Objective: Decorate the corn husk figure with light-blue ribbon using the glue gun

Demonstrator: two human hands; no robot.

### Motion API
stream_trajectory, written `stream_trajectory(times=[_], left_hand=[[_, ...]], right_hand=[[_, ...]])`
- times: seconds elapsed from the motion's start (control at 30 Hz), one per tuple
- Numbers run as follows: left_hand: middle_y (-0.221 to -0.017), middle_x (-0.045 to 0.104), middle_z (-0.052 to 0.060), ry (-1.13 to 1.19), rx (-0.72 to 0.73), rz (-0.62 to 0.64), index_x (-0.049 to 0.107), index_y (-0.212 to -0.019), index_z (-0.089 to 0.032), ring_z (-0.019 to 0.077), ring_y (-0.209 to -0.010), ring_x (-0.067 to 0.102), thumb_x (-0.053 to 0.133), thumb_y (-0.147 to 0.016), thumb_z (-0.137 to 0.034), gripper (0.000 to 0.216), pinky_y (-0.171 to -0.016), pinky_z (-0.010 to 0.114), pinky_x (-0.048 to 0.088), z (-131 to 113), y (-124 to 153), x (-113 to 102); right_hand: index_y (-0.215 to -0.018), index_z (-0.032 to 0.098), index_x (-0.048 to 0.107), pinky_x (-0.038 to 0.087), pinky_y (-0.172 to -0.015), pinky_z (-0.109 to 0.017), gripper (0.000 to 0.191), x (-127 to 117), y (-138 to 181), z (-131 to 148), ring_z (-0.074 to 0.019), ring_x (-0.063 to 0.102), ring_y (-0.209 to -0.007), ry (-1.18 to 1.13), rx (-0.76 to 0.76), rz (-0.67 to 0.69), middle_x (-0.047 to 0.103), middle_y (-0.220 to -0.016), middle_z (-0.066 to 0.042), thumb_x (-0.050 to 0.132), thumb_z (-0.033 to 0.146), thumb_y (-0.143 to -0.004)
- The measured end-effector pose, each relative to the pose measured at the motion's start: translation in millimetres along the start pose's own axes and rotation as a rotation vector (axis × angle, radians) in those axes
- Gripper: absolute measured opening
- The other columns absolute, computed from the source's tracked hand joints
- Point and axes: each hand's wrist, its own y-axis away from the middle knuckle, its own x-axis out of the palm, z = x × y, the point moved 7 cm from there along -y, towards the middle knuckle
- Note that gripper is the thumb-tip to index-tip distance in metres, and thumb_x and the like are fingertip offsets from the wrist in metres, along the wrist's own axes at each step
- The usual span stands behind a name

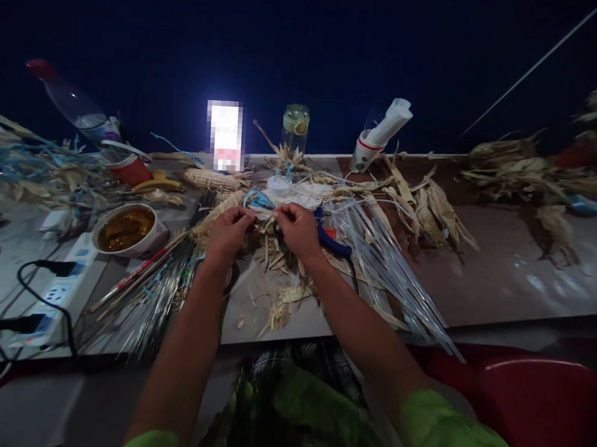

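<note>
My left hand (230,233) and my right hand (297,230) meet over the middle of the table, both closed in a pinch. Between them stretches a pale strip of corn husk (263,213), one end in each hand. Just behind it lies a loop of blue ribbon (257,198). To the right of my right hand rests a blue-handled tool, apparently a glue gun (335,242), partly hidden by the hand. Husk scraps (284,303) are strewn below my hands. Beyond them stands a small husk figure tied with blue (288,161), near a white round lid (279,186).
Left are a bowl of brown liquid (160,236), a power strip (89,266) with cables, and thin wires (161,310). Clear glue sticks (400,275) overhang the front edge at right. A bright phone (226,136), a bottle (295,126) and a paper cup (365,153) stand behind.
</note>
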Motion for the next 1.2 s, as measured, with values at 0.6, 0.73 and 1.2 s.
stream_trajectory(times=[0.6, 0.73, 1.2], left_hand=[[-0.057, 0.048, -0.004, -0.381, 0.152, -0.004, 0.053, -0.062, -0.017, 0.0098, -0.057, 0.043, 0.05, -0.069, -0.027, 0.013, -0.053, 0.021, 0.034, -17, 6, -4], [-0.056, 0.045, -0.004, -0.46, 0.157, 0.084, 0.05, -0.061, -0.017, 0.0096, -0.055, 0.04, 0.049, -0.071, -0.028, 0.015, -0.052, 0.022, 0.032, -21, 10, 5], [-0.067, 0.058, 0.0, -0.295, 0.157, 0.164, 0.059, -0.075, -0.016, 0.0109, -0.059, 0.052, 0.05, -0.078, -0.041, 0.027, -0.056, 0.023, 0.04, -21, 16, 17]], right_hand=[[-0.069, 0.017, 0.063, 0.042, -0.075, -0.027, 0.009, -7, -5, 2, -0.0129, 0.052, -0.076, 0.034, -0.037, 0.061, 0.058, -0.085, -0.004, 0.058, 0.024, -0.068], [-0.072, 0.016, 0.062, 0.04, -0.064, -0.024, 0.015, 3, -3, -5, -0.0099, 0.049, -0.061, -0.168, 0.102, 0.26, 0.057, -0.065, 0.002, 0.058, 0.029, -0.067], [-0.069, 0.016, 0.063, 0.04, -0.06, -0.022, 0.019, 7, 0, -16, -0.008, 0.048, -0.058, -0.457, 0.254, 0.101, 0.058, -0.061, 0.003, 0.064, 0.034, -0.062]])
